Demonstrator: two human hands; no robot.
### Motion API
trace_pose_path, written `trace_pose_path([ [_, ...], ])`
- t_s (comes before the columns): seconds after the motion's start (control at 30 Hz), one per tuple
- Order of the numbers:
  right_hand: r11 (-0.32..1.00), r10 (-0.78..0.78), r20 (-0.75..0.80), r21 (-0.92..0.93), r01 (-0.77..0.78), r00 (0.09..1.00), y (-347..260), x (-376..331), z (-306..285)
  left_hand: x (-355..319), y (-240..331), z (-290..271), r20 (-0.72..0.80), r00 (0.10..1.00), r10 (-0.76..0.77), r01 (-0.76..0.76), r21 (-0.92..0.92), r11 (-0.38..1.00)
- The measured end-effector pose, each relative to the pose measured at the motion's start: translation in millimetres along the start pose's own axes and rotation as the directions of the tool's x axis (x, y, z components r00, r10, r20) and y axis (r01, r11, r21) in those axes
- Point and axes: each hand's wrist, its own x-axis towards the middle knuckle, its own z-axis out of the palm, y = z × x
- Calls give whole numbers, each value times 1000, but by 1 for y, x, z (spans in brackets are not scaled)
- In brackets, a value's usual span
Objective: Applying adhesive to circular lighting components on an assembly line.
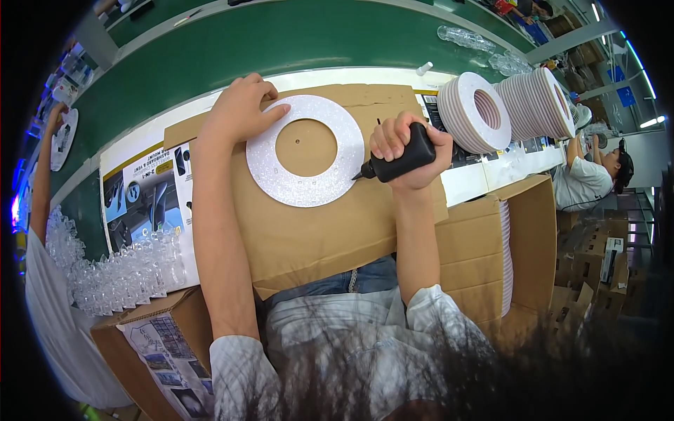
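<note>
A flat white speckled ring [271,168] lies on a sheet of brown cardboard [316,238] in front of me. My left hand [242,109] grips its upper left edge, thumb on the top face and fingers bent at the rim. In my closed right hand [414,151] is a black squeeze bottle [404,160], tilted down to the left. Its narrow nozzle [361,174] meets or hovers just over the ring's right edge; I cannot tell whether it touches. Through the ring's round hole the cardboard shows, with a small dark spot on it.
Two stacks of similar rings [467,112] lie to the right. A small white cap [424,68] is beyond the cardboard. Clear plastic pieces [133,274] are heaped at left. Open cartons [463,245] stand either side of me. A co-worker [586,175] is at right, another person's arm [43,161] at far left.
</note>
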Motion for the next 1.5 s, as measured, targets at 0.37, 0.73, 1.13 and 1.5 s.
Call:
trace_pose_path([
  [0.37,996,-93,22,2,93,995,-12,4,1,1,1,-1,20,1000,-13,13,-13,1000],
  [0.73,988,-77,-3,-134,76,997,-9,6,-4,2,3,-3,15,1000,-16,17,-53,998],
  [1.13,994,-13,175,110,-6,984,8,-10,36,0,-5,0,9,1000,-5,5,-19,1000],
  [1.5,996,19,163,88,-33,986,34,-14,47,1,1,-1,-16,1000,-13,12,-21,1000],
])
